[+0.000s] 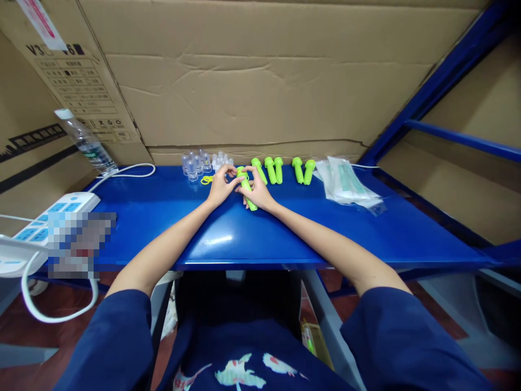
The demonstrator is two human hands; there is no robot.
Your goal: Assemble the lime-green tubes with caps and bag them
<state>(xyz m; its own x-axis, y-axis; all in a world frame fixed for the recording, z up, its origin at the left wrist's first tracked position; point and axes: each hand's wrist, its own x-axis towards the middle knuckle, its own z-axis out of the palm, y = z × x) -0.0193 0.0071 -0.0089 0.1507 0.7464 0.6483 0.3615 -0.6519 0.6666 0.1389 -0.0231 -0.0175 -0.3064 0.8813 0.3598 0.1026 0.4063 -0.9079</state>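
Note:
Both my hands meet over the middle of the blue metal table (285, 233). My right hand (259, 191) is closed round a bright green plastic tube (247, 190) that lies slanted toward me. My left hand (221, 185) pinches the tube's far end at its cap. Just left of my left hand lies a small yellow ring (207, 180). Several more green tubes (280, 169) lie side by side to the right. A cluster of small clear vials (197, 162) stands behind my left hand.
Clear plastic pouches (345, 185) lie at the right of the table. A water bottle (87, 144) leans at the back left, and a white power strip (49, 220) with its cable sits at the left edge. Cardboard sheets (260, 76) wall the back.

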